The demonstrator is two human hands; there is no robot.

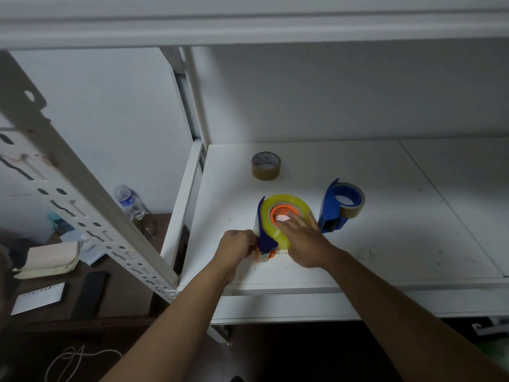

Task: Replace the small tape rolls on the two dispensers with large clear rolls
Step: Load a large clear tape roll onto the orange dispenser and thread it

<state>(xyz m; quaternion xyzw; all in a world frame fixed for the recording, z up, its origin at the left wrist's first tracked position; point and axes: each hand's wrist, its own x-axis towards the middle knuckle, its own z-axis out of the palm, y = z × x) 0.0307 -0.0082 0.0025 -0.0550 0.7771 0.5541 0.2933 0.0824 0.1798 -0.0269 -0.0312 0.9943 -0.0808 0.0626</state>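
Observation:
A blue dispenser with an orange hub (266, 238) lies on the white shelf (385, 244), carrying a large yellowish clear tape roll (278, 213). My left hand (237, 246) pinches the dispenser's blue handle end at the roll's near left. My right hand (305, 241) rests flat on the roll, fingers over the orange hub. A second blue dispenser (334, 208) with a small brown roll on it stands just to the right. A loose small brown tape roll (266, 165) sits behind, towards the wall.
A white perforated metal upright (82, 199) slants across the left. Below it a dark table holds a plastic water bottle (129, 202), a folded cloth, a phone and a card. The shelf's front edge (303, 290) runs just under my wrists.

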